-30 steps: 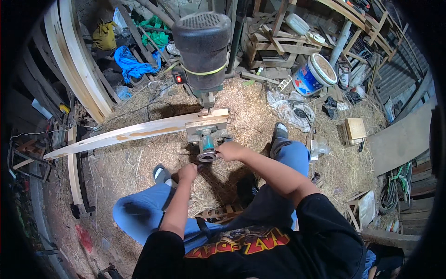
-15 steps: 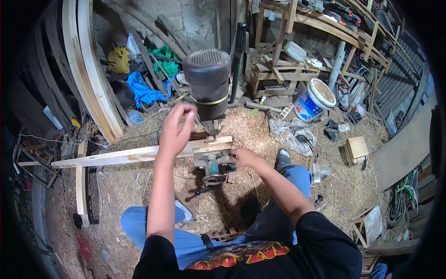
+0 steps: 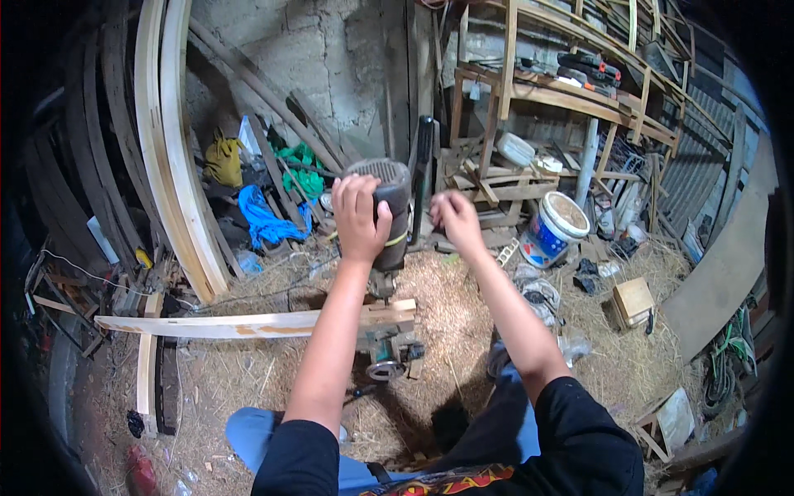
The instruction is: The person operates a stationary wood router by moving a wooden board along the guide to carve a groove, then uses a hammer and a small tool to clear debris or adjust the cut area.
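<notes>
Sawdust-strewn workshop floor [image 3: 463,306] carries an upright router [image 3: 387,215], its dark motor housing clasped by the left hand [image 3: 358,217] above a curved wooden strip [image 3: 248,324], while the right hand [image 3: 453,217] hovers loosely open beside it, seemingly steadying before pressing down.

Motor housing [image 3: 389,211]: dark grey, cylindrical, upright, centre frame, gripped from the left.
Wooden strip [image 3: 248,324]: long, pale, slightly curved, lying crosswise, centre-left, under the machine.

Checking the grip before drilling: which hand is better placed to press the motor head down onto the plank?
Left. The left hand already wraps the motor head above the plank; the right hand hangs open beside it, touching nothing.
</notes>
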A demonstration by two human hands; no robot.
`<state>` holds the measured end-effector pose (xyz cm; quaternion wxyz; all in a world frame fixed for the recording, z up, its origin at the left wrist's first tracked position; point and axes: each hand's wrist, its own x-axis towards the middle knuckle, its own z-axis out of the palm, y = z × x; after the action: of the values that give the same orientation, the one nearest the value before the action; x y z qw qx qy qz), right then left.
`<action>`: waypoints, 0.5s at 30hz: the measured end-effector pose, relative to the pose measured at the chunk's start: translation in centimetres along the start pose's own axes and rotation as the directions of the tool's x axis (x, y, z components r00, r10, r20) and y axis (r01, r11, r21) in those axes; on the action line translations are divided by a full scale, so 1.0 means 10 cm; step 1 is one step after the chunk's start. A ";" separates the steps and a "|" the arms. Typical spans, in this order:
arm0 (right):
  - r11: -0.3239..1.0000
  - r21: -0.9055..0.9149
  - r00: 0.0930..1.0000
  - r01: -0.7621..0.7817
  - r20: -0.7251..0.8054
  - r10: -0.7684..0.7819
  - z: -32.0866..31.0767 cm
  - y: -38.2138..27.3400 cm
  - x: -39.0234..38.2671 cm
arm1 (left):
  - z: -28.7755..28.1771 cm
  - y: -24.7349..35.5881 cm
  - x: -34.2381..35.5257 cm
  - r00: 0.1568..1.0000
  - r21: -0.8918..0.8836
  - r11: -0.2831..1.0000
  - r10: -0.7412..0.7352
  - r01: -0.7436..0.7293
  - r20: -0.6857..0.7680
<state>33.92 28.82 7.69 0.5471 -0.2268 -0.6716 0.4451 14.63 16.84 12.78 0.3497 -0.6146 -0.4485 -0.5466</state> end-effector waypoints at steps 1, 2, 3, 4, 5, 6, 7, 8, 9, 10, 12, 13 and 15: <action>0.998 0.016 0.996 0.062 -0.072 -0.061 0.14 -0.21 0.27 | -0.05 -0.04 -0.02 1.000 0.019 1.000 0.000 0.000 0.013; 0.986 -0.110 0.969 0.126 -0.197 -0.146 0.18 -0.35 0.56 | -0.04 -0.03 -0.03 1.000 0.008 1.000 0.005 -0.005 0.015; 0.929 -0.244 0.890 0.279 -0.298 -0.346 0.23 -0.44 0.91 | -0.03 -0.02 -0.02 1.000 0.006 1.000 0.010 -0.010 0.016; 0.924 -0.250 0.874 0.291 -0.325 -0.363 0.30 -0.57 1.22 | -0.02 -0.01 -0.02 1.000 0.002 1.000 0.014 -0.014 0.016; 0.915 -0.262 0.853 0.306 -0.351 -0.385 0.34 -0.75 1.51 | 0.01 0.01 0.01 1.000 -0.008 1.000 0.019 -0.019 0.011; 0.909 -0.270 0.834 0.317 -0.377 -0.403 0.39 -0.88 1.71 | 0.03 0.02 0.02 1.000 -0.006 1.000 0.023 -0.023 0.007; 0.958 -0.125 0.924 0.258 -0.258 -0.282 0.44 -0.99 1.84 | 0.05 0.03 0.02 1.000 -0.009 1.000 0.019 -0.019 0.003; 0.985 0.005 0.979 0.172 -0.114 -0.171 0.43 -1.09 1.94 | 0.10 0.06 0.03 1.000 -0.017 1.000 0.016 -0.016 -0.001; 0.984 0.164 0.987 -0.069 0.154 0.043 0.49 -1.15 1.87 | 0.03 0.03 0.02 1.000 -0.001 1.000 0.009 -0.009 0.002; 0.968 0.211 0.963 -0.138 0.256 0.082 0.46 -1.18 1.77 | 0.00 0.01 0.00 1.000 -0.012 1.000 -0.001 0.001 0.007; 0.923 0.266 0.885 -0.278 0.445 0.139 0.32 -1.28 1.57 | 0.01 0.00 0.01 1.000 -0.051 0.998 -0.021 0.022 0.011; 0.951 0.212 0.891 -0.226 0.439 0.114 0.29 -1.28 1.42 | 0.01 0.00 -0.03 0.999 -0.067 0.997 -0.031 0.032 0.014; 0.948 0.269 0.912 -0.169 0.408 0.047 0.30 -1.27 1.19 | 0.00 -0.02 -0.03 1.000 -0.068 0.997 -0.030 0.030 0.010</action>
<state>29.89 30.84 24.76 0.4018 -0.0840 -0.6797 0.6079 14.41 16.84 12.42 0.3186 -0.6217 -0.4403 -0.5641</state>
